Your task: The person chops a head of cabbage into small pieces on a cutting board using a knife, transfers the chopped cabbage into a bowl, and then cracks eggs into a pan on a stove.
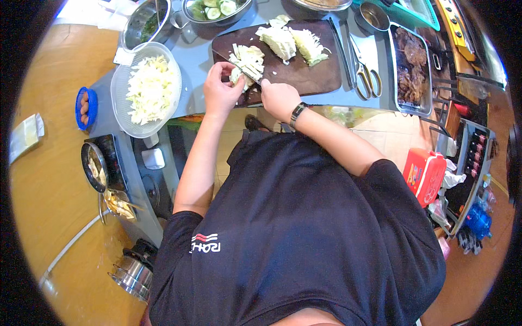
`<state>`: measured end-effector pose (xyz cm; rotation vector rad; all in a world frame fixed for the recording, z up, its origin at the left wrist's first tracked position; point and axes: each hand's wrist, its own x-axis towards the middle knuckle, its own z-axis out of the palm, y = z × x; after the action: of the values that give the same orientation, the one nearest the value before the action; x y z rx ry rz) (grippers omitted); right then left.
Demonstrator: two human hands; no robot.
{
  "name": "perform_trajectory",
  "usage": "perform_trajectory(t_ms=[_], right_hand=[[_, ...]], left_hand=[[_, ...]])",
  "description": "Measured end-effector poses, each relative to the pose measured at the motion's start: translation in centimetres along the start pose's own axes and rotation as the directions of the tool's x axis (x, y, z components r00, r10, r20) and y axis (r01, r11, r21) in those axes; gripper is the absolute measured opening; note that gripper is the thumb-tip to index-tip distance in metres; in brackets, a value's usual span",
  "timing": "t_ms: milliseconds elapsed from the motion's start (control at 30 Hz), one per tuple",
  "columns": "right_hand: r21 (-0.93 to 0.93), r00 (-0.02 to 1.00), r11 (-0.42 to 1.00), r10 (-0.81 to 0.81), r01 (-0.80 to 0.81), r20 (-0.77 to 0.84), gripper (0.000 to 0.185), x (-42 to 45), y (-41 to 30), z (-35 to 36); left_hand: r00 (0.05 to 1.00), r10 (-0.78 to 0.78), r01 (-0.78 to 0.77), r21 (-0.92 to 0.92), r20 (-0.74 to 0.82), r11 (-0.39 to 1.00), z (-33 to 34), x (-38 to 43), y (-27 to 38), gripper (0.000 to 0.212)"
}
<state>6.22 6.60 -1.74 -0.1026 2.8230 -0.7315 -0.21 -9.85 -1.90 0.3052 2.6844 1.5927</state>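
My right hand [281, 101] grips the handle of a kitchen knife [240, 69], its blade slanting up and left over a pile of cut cabbage [248, 57]. The fingers of my left hand [222, 87] hold cabbage at the near side of the blade. Under the pile lies a dark brown cutting board [301, 83]. Farther along the board sit a cabbage wedge [279, 42] and a partly shredded piece [308, 47]. To the left, a translucent plastic colander [176, 81] holds a heap of chopped cabbage [149, 91].
Right of the board lie scissors [363, 77], black tongs [342, 53] and a metal tray [412, 108] of browned meat. Behind stand a bowl [132, 24] of greens and a pan [240, 10] of cucumber slices. A blue basket [94, 108] with eggs and a frying pan [85, 163] are at left.
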Motion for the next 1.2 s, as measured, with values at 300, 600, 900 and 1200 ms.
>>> perform_trajectory(t_ms=[300, 600, 900, 1200], right_hand=[[0.057, 0.992, 0.993, -0.096, 0.1, -0.078, 0.02, -1.2, 0.3, -3.4], [-0.045, 0.996, 0.995, -0.084, 0.085, 0.009, 0.016, -1.7, -0.5, -2.5], [0.055, 0.986, 0.987, -0.15, 0.154, -0.067, 0.02, 0.3, 2.2, -0.5], [-0.073, 0.98, 0.978, -0.191, 0.194, 0.049, 0.014, -2.4, -0.5, -4.4]], left_hand=[[0.992, 0.06, -0.055, 0.046, -0.115, 0.997, 0.9, -1.4, -0.9, 0.039], [0.993, 0.003, -0.004, -0.014, -0.114, 1.0, 1.0, -1.7, -1.4, 0.038], [0.973, 0.138, -0.137, 0.02, -0.183, 0.99, 1.5, -3.2, -2.2, 0.033], [0.984, 0.021, -0.031, -0.055, -0.175, 0.998, 1.6, -3.6, -2.4, 0.034]])
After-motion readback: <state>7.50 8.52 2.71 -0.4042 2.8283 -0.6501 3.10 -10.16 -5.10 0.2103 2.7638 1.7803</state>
